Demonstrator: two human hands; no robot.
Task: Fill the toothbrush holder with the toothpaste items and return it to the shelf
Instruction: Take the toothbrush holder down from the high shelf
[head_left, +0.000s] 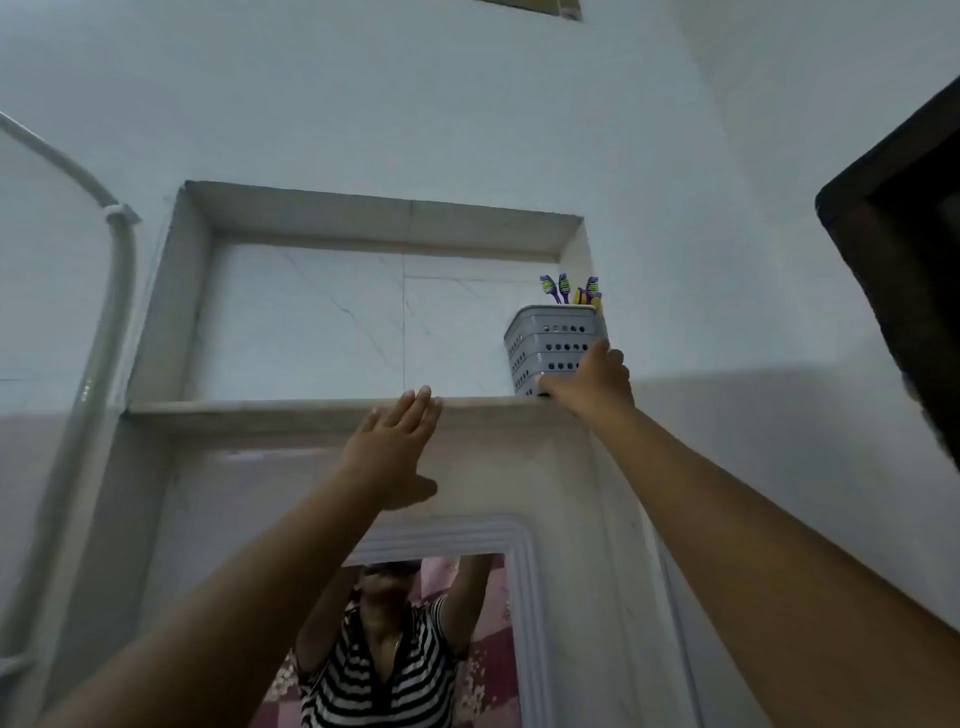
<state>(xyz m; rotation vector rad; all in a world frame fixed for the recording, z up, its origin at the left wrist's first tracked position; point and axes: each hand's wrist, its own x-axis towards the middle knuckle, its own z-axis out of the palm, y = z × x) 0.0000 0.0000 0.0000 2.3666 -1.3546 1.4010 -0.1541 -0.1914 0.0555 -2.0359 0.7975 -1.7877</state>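
Head view: holder (550, 348) base hidden behind right hand (592, 384); contents unclear beyond brush heads (569, 291). Holder upright at shelf (291, 408) right end, right hand gripping its lower corner. Left hand (397, 441) flat, open, empty.

Right hand (589, 382) grips the base of the grey toothbrush holder (550, 348) on the shelf (260, 406), at its right end. Left hand (397, 441) flat, fingers spread, at shelf edge.
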